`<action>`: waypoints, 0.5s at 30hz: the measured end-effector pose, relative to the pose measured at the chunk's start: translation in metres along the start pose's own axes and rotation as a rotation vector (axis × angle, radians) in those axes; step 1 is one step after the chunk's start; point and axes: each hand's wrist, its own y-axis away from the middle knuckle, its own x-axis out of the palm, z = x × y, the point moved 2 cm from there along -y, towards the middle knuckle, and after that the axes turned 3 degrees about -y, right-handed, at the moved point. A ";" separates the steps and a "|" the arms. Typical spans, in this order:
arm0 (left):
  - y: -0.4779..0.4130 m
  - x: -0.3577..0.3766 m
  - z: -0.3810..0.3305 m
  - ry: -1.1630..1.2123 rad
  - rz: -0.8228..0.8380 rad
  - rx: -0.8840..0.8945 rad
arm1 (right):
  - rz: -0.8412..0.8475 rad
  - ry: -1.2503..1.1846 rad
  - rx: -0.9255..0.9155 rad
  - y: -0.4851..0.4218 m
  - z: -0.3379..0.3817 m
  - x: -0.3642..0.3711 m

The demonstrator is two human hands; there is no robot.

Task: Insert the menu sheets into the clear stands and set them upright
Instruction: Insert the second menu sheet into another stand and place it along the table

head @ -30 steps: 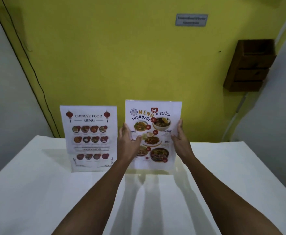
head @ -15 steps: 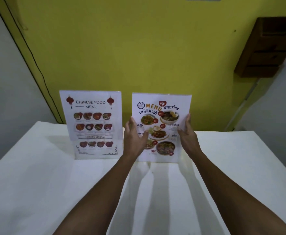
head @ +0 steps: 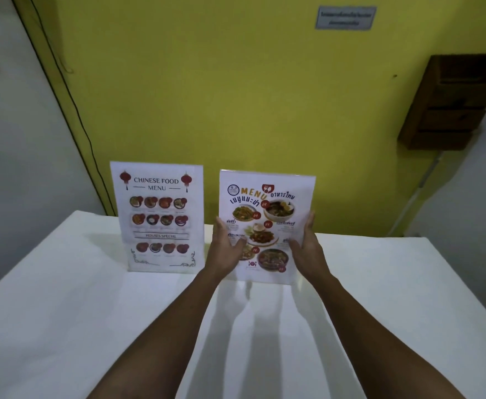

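Observation:
Two clear stands with menu sheets stand upright on the white table (head: 63, 312). The Chinese food menu stand (head: 158, 217) is on the left, untouched. To its right is the Thai menu stand (head: 267, 208), its base resting on the table. My left hand (head: 226, 249) grips its left edge, thumb across the front. Along its right edge lies my right hand (head: 306, 249), fingers behind the sheet. Both hands hide the lower corners of the sheet.
A yellow wall (head: 236, 96) rises just behind the table's far edge. A brown wooden holder (head: 451, 102) hangs on it at the right, and a small grey sign (head: 346, 18) sits above. A black cable (head: 72, 105) runs down the left corner.
The view shifted; the Thai menu stand stays upright between my hands, roughly in the same place beside the Chinese menu stand. My grip has not changed.

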 end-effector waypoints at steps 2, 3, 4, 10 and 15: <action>0.004 0.000 -0.004 -0.008 0.003 0.014 | 0.032 -0.001 -0.044 0.007 -0.004 0.002; 0.005 0.000 -0.005 -0.009 0.009 0.029 | 0.054 0.010 -0.070 0.010 -0.006 0.003; 0.006 -0.001 -0.004 -0.008 0.021 0.047 | 0.074 0.025 -0.090 0.012 -0.007 0.003; 0.007 0.002 0.007 -0.080 0.031 0.079 | 0.133 0.165 -0.167 0.008 -0.019 0.002; 0.016 0.012 0.016 -0.349 -0.037 0.070 | 0.108 0.200 -0.148 0.012 -0.025 0.011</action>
